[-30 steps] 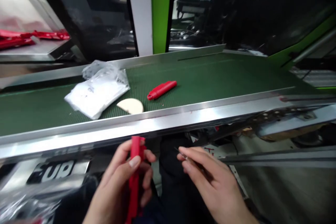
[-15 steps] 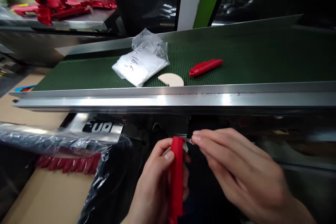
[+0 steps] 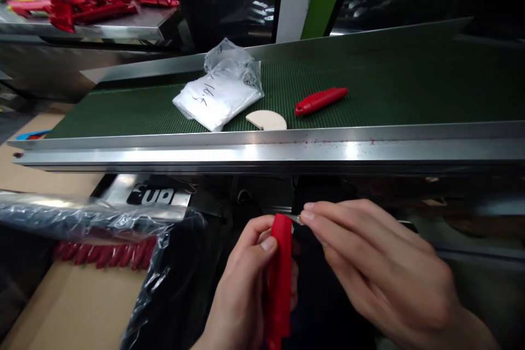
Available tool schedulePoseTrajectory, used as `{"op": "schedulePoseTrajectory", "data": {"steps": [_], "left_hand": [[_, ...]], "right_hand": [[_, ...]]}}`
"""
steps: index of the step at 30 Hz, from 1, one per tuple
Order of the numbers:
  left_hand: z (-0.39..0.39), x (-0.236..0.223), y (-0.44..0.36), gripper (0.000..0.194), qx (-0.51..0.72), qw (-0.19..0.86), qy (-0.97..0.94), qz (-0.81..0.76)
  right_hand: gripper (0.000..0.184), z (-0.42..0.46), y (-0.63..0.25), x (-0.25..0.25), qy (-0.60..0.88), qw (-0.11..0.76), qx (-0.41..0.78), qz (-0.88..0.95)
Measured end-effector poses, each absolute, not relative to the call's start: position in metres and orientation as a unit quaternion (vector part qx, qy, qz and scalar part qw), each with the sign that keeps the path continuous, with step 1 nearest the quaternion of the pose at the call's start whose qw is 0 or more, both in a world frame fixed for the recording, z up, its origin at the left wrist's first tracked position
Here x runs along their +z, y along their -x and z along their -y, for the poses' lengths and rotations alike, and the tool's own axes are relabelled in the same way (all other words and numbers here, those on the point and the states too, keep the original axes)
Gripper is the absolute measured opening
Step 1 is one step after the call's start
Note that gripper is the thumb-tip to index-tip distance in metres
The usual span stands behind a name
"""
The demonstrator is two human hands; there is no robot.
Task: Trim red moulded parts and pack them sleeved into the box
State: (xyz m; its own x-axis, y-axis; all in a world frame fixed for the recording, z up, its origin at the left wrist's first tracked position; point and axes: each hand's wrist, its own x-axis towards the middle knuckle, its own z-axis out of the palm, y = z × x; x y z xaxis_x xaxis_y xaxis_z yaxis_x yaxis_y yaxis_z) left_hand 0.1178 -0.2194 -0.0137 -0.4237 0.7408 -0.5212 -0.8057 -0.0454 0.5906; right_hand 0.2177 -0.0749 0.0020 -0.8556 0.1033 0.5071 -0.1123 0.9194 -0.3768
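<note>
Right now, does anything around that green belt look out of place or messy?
Slightly: red specks are scattered along the metal rail, standing out against its shiny surface, near the red piece on the green belt. I can't tell what they are. Nothing looks plainly broken.

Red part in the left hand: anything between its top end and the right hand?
Only the thin metal tool held in the right hand, pointing at the red part. Nothing else visible blocks that gap; whether the tip touches is too small to tell.
</note>
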Motion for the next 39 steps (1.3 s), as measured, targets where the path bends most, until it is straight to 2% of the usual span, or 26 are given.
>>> {"op": "schedulePoseTrajectory", "data": {"steps": [28,39], "left_hand": [[0.221,-0.015,-0.121,0.018,0.725,0.544,0.059,-0.418],[0.222,-0.008,-0.109,0.018,0.705,0.551,0.061,-0.442]], "right_hand": [[0.037,0.08,-0.222,-0.001,0.0,0.267,0.172,0.948],[0.032,0.096,-0.229,0.001,-0.022,0.225,0.175,0.958]]}}
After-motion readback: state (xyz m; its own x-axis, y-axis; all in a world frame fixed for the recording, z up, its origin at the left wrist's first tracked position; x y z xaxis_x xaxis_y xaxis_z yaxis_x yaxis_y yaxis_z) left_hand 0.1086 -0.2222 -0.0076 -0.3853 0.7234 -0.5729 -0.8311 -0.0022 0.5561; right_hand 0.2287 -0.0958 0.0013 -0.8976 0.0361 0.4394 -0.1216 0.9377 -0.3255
